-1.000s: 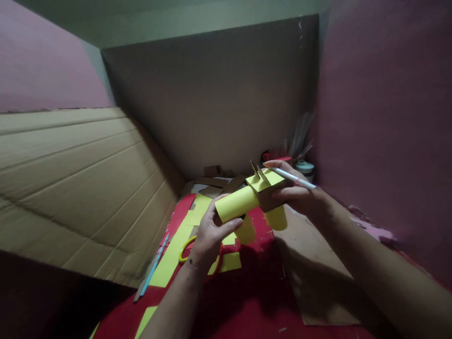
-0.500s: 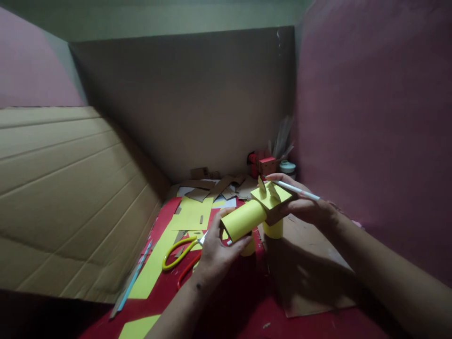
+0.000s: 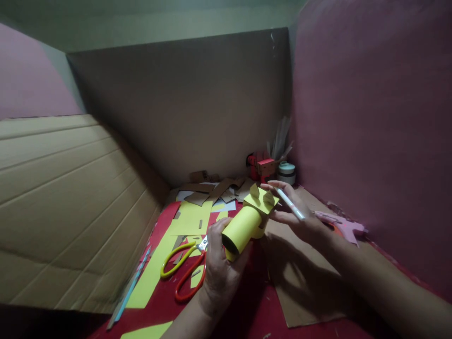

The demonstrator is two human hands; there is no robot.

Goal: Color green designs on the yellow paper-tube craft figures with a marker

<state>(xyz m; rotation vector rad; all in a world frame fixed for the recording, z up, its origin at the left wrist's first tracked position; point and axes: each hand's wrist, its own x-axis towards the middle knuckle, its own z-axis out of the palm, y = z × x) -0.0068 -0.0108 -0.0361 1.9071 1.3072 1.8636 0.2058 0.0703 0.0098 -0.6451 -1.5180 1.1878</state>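
My left hand (image 3: pixel 221 270) is wrapped round a yellow paper animal figure (image 3: pixel 243 230). Its body is a rolled tube with the open end towards me, and a square head with two upright ears stands at the far end. Between the fingers of my right hand (image 3: pixel 300 214) is a white pen (image 3: pixel 290 204), tilted across the hand. The right fingertips are close to the head's right side; whether they touch it I cannot tell. Part of the figure's underside is hidden by my left hand.
Scissors (image 3: pixel 190 282) with one yellow and one red handle lie left of my left hand. A pink glue gun (image 3: pixel 344 226) rests at the right. Yellow paper (image 3: pixel 192 216), cardboard scraps (image 3: pixel 221 190), a red-and-brown box figure (image 3: pixel 266 167) and a lidded jar (image 3: pixel 286 173) are farther back.
The figure has turned so that its open tube end faces me more. My right hand has shifted off the head's side, and the pen now slants more steeply.
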